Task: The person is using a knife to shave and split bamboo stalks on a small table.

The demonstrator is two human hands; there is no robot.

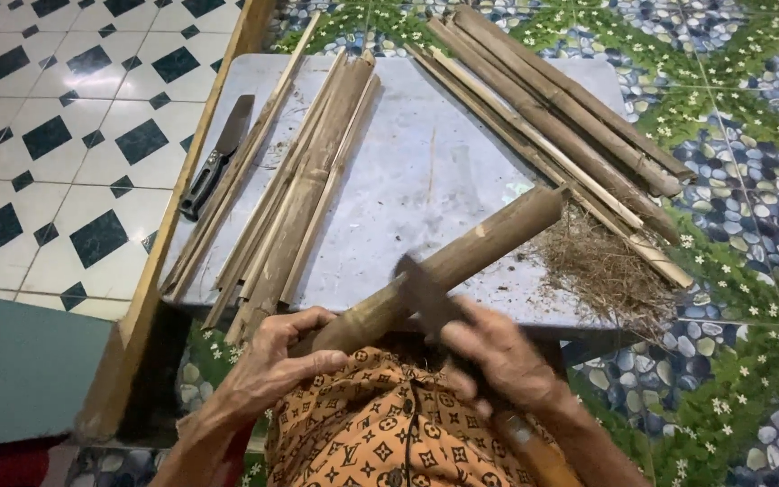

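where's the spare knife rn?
In the head view, the spare knife lies on the left edge of the grey table, beside the split bamboo strips, apart from both hands.

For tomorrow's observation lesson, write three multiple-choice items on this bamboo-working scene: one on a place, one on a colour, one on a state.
1. Where does the spare knife lie?
A. at the table's left edge
B. on the floor
C. on the shavings

2. What colour is the table top?
A. red
B. pale grey
C. green

3. What is the left hand doing?
A. resting flat and empty
B. gripping the thick bamboo piece
C. lifting the spare knife

Key: 1 A, it lies beside the split strips on the left; 2 B, the bare surface is pale grey; 3 B, its fingers wrap the near end while the right hand holds a blade against it.
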